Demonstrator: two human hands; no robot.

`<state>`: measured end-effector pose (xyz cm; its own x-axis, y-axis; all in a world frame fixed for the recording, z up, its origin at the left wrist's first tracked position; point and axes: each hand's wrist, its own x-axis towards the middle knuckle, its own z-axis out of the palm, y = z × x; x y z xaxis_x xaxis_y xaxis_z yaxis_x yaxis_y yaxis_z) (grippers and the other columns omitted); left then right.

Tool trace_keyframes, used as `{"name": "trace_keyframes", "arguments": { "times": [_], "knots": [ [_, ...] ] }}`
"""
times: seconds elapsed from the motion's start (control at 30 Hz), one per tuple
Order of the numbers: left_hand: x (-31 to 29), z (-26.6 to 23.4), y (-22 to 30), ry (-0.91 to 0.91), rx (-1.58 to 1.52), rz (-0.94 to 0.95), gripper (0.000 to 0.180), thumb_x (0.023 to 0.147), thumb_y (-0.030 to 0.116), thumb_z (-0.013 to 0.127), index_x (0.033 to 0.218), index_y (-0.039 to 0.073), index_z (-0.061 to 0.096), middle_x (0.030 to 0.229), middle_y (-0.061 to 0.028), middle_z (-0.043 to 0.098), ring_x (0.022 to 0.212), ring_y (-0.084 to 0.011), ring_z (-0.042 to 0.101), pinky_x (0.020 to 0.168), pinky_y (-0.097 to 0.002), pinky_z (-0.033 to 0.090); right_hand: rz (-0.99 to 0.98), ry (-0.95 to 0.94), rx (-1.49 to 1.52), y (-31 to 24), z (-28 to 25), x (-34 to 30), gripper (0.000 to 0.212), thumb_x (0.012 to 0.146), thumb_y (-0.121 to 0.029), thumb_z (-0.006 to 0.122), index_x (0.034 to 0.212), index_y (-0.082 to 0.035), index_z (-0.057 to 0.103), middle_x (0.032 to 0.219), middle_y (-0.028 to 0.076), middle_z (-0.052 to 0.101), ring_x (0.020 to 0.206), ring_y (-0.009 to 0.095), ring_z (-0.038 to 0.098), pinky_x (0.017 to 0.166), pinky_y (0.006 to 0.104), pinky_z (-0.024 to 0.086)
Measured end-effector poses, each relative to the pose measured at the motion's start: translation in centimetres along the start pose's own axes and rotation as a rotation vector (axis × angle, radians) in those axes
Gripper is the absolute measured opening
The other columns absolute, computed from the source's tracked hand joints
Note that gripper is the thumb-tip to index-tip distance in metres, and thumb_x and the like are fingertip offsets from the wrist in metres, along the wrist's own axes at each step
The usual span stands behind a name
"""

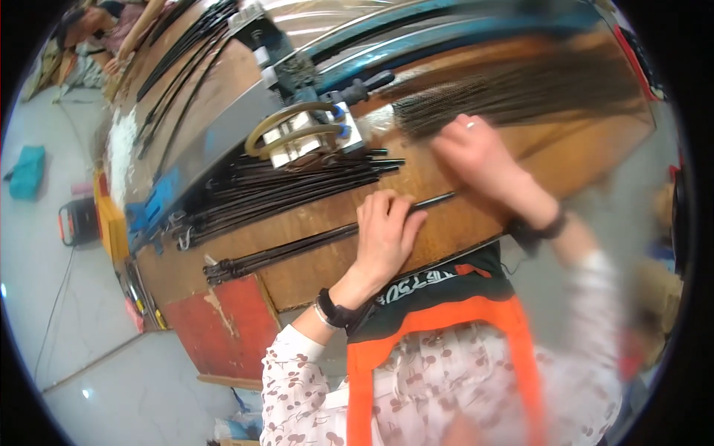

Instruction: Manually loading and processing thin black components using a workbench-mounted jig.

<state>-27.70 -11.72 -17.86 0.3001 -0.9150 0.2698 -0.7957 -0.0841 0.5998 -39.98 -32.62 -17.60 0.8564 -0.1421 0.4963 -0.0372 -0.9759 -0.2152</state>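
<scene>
On the wooden bench, my left hand (385,232) is closed over a few long, thin black rods (297,245). One rod end pokes out past the thumb, and the far ends with dark fittings lie to the left. My right hand (480,160) is raised above the bench to the right, fingers curled in and slightly smeared by motion. It is nearest to a wide bundle of thin dark rods (513,93); whether anything sits inside its fingers is hidden.
A metal clamping machine (297,137) with hoses stands ahead, several black rods (275,193) lying beneath it. More black rods (182,93) lie at the far left. Blue rails (416,44) run along the back. Another person (104,33) is at the upper left.
</scene>
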Motion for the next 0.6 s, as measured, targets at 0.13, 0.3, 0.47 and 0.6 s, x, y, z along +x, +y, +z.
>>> {"name": "trace_keyframes", "arguments": {
  "times": [0.13,0.3,0.47,0.6],
  "knots": [
    [-1.2,-4.1,-4.3,0.199,0.232,0.055,0.020,0.081,0.011,0.074,0.099,0.009,0.064,0.098,-0.0080,0.060,0.094,-0.0277,0.056,0.083,-0.0420,0.041,-0.019,-0.113,-0.161,0.0,0.6,0.3,0.013,0.073,-0.007,0.062,0.083,-0.009,0.054,0.080,0.008,0.050,0.080,0.027,0.053,0.073,0.0379,0.046],
    [-1.6,-8.7,-8.3,-0.045,0.539,-0.047,0.027,0.079,0.022,0.077,0.098,0.008,0.064,0.098,-0.0070,0.059,0.099,-0.0272,0.055,0.085,-0.0408,0.042,-0.049,-0.165,-0.188,-0.1,0.9,0.9,0.013,0.073,-0.008,0.060,0.084,-0.009,0.053,0.083,0.009,0.051,0.082,0.026,0.053,0.076,0.0373,0.045],
    [-0.9,-9.5,-9.6,-0.159,0.471,0.078,0.022,0.081,0.017,0.075,0.097,0.007,0.064,0.088,-0.0081,0.058,0.088,-0.0287,0.056,0.075,-0.0390,0.048,-0.018,-0.228,-0.190,-0.3,0.7,0.6,0.017,0.073,-0.006,0.060,0.089,-0.008,0.056,0.083,0.009,0.054,0.082,0.028,0.055,0.074,0.0382,0.046],
    [0.1,-8.2,-7.5,-0.157,0.282,0.169,0.015,0.087,0.015,0.072,0.097,0.009,0.063,0.080,-0.0085,0.055,0.079,-0.0289,0.057,0.065,-0.0398,0.051,0.164,-0.143,0.179,-0.8,0.2,-0.6,0.017,0.080,-0.007,0.064,0.098,-0.007,0.063,0.082,0.009,0.057,0.081,0.029,0.057,0.068,0.0405,0.048]
  ]
}}
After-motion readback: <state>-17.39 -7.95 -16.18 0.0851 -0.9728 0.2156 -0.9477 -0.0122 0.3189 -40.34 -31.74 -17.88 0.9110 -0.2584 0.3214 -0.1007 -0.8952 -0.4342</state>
